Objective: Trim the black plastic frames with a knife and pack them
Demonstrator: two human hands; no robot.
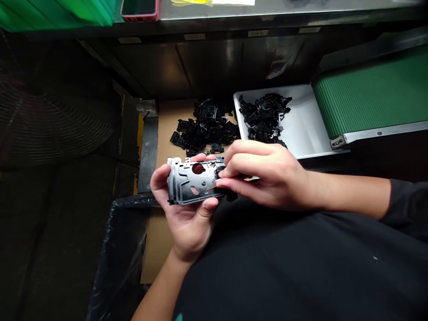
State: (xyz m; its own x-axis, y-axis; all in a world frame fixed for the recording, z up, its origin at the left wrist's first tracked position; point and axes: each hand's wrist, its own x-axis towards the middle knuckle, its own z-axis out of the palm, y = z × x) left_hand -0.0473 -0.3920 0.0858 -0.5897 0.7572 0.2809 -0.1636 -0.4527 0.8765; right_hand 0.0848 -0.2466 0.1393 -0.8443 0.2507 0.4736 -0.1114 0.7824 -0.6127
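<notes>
My left hand (189, 223) is wrapped round a black plastic part (192, 183) from below, thumb on its near edge and fingers on its left end and far side. The part is flat with a round hole, a smaller oval hole and raised ridges. At its right end, my right hand (264, 176) pinches a thin pointed tool, whose blade tip lies against the part's face; its handle is mostly hidden in the fingers. Beyond my hands, a heap of small black parts (203, 127) lies on cardboard (167, 129).
A white tray (302, 120) holds more black parts. A green ribbed conveyor belt (374, 89) runs at the right. A metal bench (214, 12) carries a phone (139, 10). A fan (50, 120) stands left; a dark plastic-lined bin (120, 240) is lower left.
</notes>
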